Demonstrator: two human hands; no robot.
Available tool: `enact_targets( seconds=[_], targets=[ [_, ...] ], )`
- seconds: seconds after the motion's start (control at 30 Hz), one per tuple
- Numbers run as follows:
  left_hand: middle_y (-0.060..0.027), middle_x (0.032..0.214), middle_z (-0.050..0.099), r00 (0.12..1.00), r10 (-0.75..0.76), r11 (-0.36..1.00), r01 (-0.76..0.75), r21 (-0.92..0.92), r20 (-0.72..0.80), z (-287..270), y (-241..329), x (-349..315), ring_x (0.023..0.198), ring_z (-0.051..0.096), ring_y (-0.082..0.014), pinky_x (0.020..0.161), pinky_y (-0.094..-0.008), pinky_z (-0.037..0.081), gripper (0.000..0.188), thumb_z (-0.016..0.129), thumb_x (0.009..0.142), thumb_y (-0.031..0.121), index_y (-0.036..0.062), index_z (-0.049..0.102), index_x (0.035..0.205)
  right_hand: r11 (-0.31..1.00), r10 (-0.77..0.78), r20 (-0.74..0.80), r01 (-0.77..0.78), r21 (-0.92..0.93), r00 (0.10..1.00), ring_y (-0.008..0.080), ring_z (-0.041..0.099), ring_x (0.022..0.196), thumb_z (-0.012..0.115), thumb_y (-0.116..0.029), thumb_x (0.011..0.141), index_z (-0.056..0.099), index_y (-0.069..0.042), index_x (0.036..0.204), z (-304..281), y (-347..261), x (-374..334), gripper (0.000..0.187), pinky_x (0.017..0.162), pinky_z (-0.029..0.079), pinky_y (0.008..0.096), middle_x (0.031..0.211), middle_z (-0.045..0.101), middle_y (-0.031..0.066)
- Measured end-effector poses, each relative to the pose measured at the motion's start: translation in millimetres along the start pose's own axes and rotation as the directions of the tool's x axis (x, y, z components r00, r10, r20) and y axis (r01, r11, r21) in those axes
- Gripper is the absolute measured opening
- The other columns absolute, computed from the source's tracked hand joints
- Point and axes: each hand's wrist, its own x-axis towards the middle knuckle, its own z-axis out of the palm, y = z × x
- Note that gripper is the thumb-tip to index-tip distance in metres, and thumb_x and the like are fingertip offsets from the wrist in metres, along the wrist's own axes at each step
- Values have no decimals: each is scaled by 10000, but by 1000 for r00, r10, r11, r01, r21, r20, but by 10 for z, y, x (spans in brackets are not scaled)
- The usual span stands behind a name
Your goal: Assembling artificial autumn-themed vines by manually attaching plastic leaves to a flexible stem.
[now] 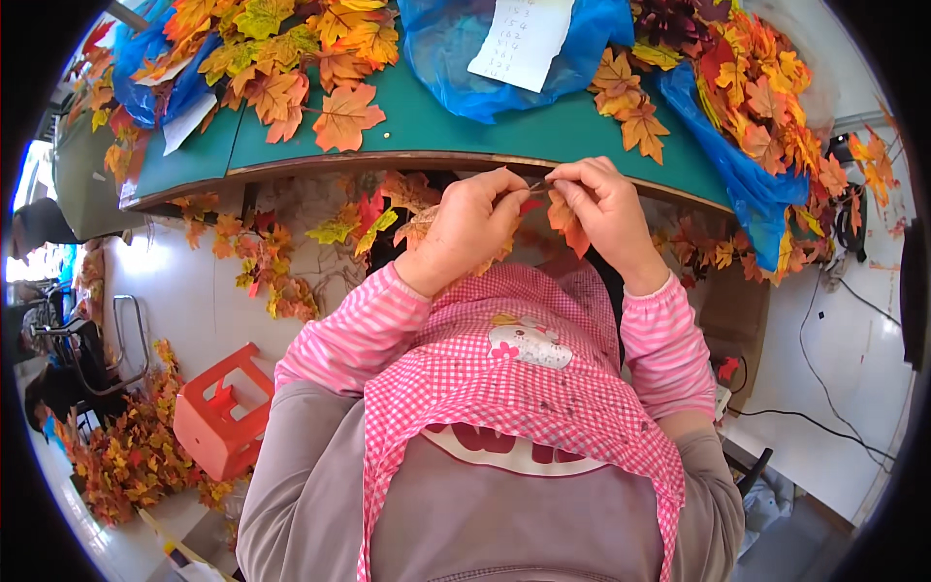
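Observation:
In front of the table's near edge, my left hand (464,225) and my right hand (609,206) are close together with fingertips pinched. A thin brownish stem (536,185) of an artificial maple leaf garland spans the small gap between them. An orange-red leaf (566,225) hangs just below my right fingers. More orange leaves show beside and under my left hand, which partly hides them. How the stem is joined between the fingertips is too small to make out.
The green table (427,131) carries loose leaves (347,116), a blue plastic bag (436,58) with a paper slip (522,44), and leaf piles either side. A red plastic stool (218,412) stands lower left near heaped garlands (126,456). Black cables (815,419) run at right.

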Motion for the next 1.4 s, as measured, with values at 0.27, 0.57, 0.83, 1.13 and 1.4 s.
enact_targets(
  seconds=[0.27,0.57,0.83,1.13,1.4],
  targets=[
    [-56,789,633,1000,-17,998,16,59,18,-17,58,-54,711,555,-81,627,-252,473,90,590,911,19,-25,642,970,993,-62,7,62,-103,998,226,556,803,650,-62,862,680,-47,911,34,2,-23,59,782,435,352,801,651,36],
    [-154,820,663,996,74,980,-80,180,40,-27,48,-63,717,657,-249,650,-335,507,96,627,878,42,-21,656,945,898,-256,103,276,-342,961,237,551,915,658,-43,821,668,-83,938,43,19,-70,124,895,391,367,871,644,25],
    [-153,817,673,990,110,963,-128,236,87,6,5,-59,713,670,-273,637,-345,516,93,618,869,38,-11,665,932,986,-99,148,117,-117,984,274,563,873,647,-17,823,617,-50,906,28,49,-84,94,803,459,365,832,616,75],
    [-41,778,646,735,-476,653,663,-366,482,-48,-104,30,640,596,-112,561,-222,445,294,525,988,256,11,653,887,737,-445,-57,329,-590,894,207,550,909,711,-46,717,644,-100,974,316,7,-378,271,918,371,423,959,633,-4],
    [6,757,609,803,-438,657,593,-466,405,79,-221,-89,646,520,-61,576,-210,416,132,630,899,121,11,677,956,935,-251,-68,224,-275,966,270,603,946,693,-75,834,634,-40,1014,221,-59,-769,192,855,463,377,1055,656,90]
  ],
)
